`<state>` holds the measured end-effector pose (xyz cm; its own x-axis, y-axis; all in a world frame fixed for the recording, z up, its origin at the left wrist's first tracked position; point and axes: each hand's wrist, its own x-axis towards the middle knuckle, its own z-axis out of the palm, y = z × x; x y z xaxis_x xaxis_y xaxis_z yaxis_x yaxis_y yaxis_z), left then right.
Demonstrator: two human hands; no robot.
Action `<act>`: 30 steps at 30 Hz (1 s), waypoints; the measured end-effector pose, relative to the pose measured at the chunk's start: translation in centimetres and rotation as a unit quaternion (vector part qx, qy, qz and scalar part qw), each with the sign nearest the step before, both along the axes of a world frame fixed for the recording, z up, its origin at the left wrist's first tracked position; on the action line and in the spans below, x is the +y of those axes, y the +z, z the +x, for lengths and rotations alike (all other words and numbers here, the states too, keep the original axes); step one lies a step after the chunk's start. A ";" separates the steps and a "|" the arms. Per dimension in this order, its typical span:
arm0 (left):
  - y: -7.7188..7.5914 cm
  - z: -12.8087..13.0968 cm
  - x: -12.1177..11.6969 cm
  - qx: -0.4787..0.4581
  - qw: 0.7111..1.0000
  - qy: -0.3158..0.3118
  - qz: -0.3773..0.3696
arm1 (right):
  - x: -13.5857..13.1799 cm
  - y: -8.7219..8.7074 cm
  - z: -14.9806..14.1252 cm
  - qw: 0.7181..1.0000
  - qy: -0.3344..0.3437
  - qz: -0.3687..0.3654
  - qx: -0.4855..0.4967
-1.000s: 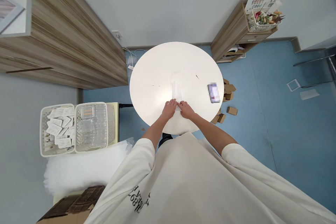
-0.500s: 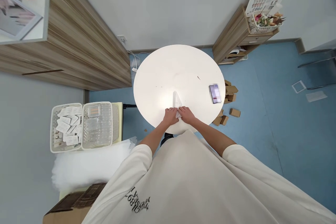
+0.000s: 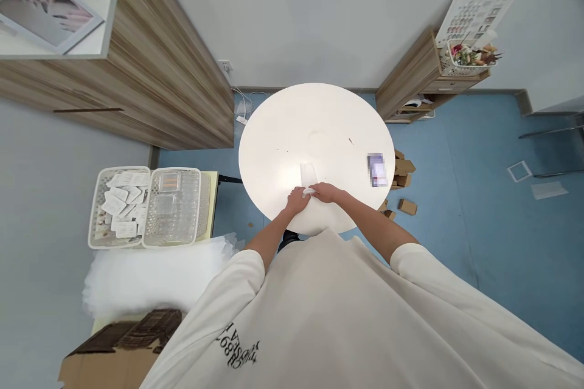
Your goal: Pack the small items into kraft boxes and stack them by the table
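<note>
A thin, whitish translucent sheet (image 3: pixel 308 174) lies on the white round table (image 3: pixel 314 115), close to its near edge. Its far part is flat, and its near end is bunched or rolled up between my two hands. My left hand (image 3: pixel 297 200) has its fingers closed on the left side of that rolled end. From the right, my right hand (image 3: pixel 325 192) pinches the same end, fingertips almost meeting the left ones. Whether anything is wrapped inside the sheet is hidden. A pixelated purple item (image 3: pixel 377 170) rests near the table's right edge.
To the left, a white basket of cards (image 3: pixel 121 206) adjoins a basket of clear plastic cases (image 3: pixel 176 206). A stack of white translucent sheets (image 3: pixel 155 279) and a cardboard box (image 3: pixel 114 358) are nearer. Small brown boxes (image 3: pixel 407 206) lie on the floor at right.
The sheet's far part, narrow and pointed before, now lies flatter and wider. Its near end has become a raised roll between my hands. My head view has shifted slightly.
</note>
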<state>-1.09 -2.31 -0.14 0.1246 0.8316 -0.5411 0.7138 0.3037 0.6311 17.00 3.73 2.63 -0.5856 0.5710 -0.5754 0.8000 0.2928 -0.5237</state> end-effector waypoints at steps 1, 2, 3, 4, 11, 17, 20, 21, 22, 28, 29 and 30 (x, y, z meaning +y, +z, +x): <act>-0.2 0.2 0.1 0.001 1.000 0.023 -0.004 | 0.4 -0.1 -0.1 1.000 -0.007 0.010 -0.006; -0.4 0.4 0.1 -0.001 0.999 0.046 -0.008 | 0.7 -0.3 -0.2 0.999 -0.018 0.026 -0.015; -0.6 0.6 0.2 -0.005 0.998 0.068 -0.012 | 0.9 -0.5 -0.3 0.998 -0.031 0.043 -0.025; -0.7 0.7 0.2 -0.012 0.996 0.087 -0.014 | 1.1 -0.7 -0.5 0.997 -0.047 0.057 -0.036; -0.6 1.2 -0.6 -0.019 0.992 0.117 0.029 | 1.5 -2.6 -2.3 0.984 -0.146 0.091 -0.041; -0.3 1.2 -1.1 0.041 0.997 -0.006 0.066 | 0.2 -3.5 -2.2 0.964 -0.235 0.120 -0.025; -0.2 1.2 -0.8 0.060 0.996 -0.039 0.058 | -1.2 -3.4 -1.6 0.965 -0.238 0.109 -0.024; -0.2 1.2 -0.7 0.066 0.995 -0.048 0.056 | -1.7 -3.4 -1.5 0.965 -0.238 0.103 -0.021; -0.1 1.3 -0.6 0.073 0.994 -0.057 0.053 | -2.2 -3.4 -1.3 0.966 -0.238 0.095 -0.018; 0.6 2.0 -0.7 0.106 0.991 -0.057 0.053 | -3.5 -3.8 -0.9 0.966 -0.246 0.073 0.017; 0.7 2.0 -0.8 0.111 0.990 -0.056 0.067 | -3.5 -3.9 -1.0 0.966 -0.248 0.070 0.021; 0.7 1.8 -0.9 0.114 0.988 -0.059 0.081 | -3.4 -4.0 -1.2 0.966 -0.250 0.067 0.025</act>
<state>0.75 -3.24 0.56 0.1159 0.8969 -0.4268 0.8674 0.1180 0.4834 15.83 0.37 -1.33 -0.2423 0.8569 -0.4549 0.8338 -0.0558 -0.5493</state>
